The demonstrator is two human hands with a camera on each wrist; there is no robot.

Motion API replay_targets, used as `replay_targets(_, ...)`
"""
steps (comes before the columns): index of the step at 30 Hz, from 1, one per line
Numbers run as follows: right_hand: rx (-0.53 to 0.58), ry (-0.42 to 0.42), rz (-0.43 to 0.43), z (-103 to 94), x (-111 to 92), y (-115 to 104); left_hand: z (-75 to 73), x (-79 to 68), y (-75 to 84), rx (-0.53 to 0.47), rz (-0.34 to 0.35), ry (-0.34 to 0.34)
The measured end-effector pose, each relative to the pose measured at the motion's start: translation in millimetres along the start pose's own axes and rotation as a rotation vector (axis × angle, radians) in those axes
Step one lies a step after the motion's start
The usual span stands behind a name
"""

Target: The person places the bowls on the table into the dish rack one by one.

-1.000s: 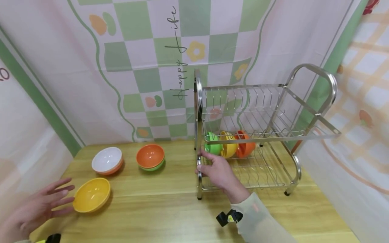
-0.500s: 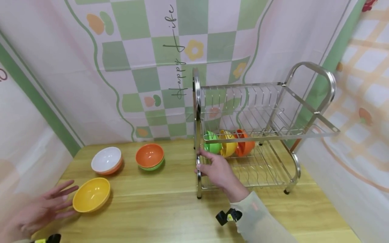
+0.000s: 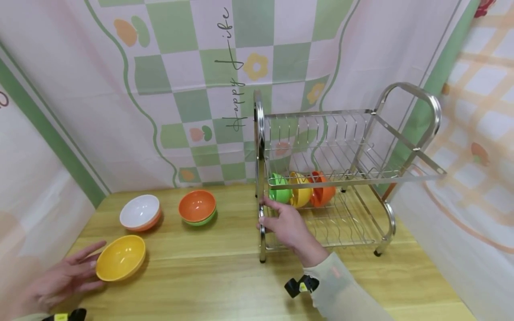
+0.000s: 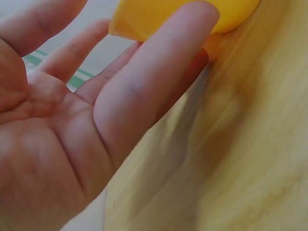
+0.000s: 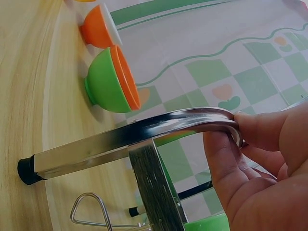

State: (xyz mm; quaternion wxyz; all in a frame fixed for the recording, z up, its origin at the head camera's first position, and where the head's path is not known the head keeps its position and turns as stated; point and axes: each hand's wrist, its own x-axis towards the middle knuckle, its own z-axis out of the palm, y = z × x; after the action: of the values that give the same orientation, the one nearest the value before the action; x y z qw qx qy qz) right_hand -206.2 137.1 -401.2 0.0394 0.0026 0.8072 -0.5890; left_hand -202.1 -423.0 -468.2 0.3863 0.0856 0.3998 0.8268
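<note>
At the lower left of the head view, my left hand (image 3: 70,274) is beside a yellow bowl (image 3: 121,258), its fingers extended along the bowl's left side. In the left wrist view the fingers reach under the yellow bowl's rim (image 4: 139,21); whether they touch it I cannot tell. My right hand (image 3: 288,226) grips the front left post of a two-tier metal dish rack (image 3: 341,183). Thumb and fingers pinch that curved post (image 5: 192,118) in the right wrist view. Green (image 3: 279,195), yellow (image 3: 301,196) and orange (image 3: 325,196) bowls stand on edge in the lower tier.
Behind the yellow bowl sits a white-lined orange bowl (image 3: 140,213). An orange bowl (image 3: 196,206) rests in a green one (image 3: 201,221) between it and the rack. A patterned cloth (image 3: 184,111) hangs behind the wooden table (image 3: 201,285).
My left hand has moved slightly right, closer to the yellow bowl's side. My right hand keeps its hold on the rack post. The bowls stay in place.
</note>
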Motion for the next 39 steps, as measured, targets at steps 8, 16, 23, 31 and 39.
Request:
replay_targets(8, 0.012, 0.009, -0.003, 1.2, -1, -2, -4.4, 2.3, -4.6, 0.009, -0.008, 0.029)
replay_targets(16, 0.016, 0.009, -0.017, 1.1, 0, -1, -1.3, 7.2, -4.8, 0.045, -0.013, 0.071)
replay_targets(23, 0.013, 0.008, -0.017, 0.6, 0, -1, 3.2, 12.5, -7.6, 0.107, 0.015, 0.105)
replay_targets(31, 0.019, 0.005, -0.012, 0.5, 0, 0, 3.5, 16.2, -7.6, 0.147, 0.01, 0.162)
replay_targets(39, 0.04, 0.006, -0.011, 0.4, 2, 1, 5.2, 17.8, -7.8, 0.151, 0.035, 0.116)
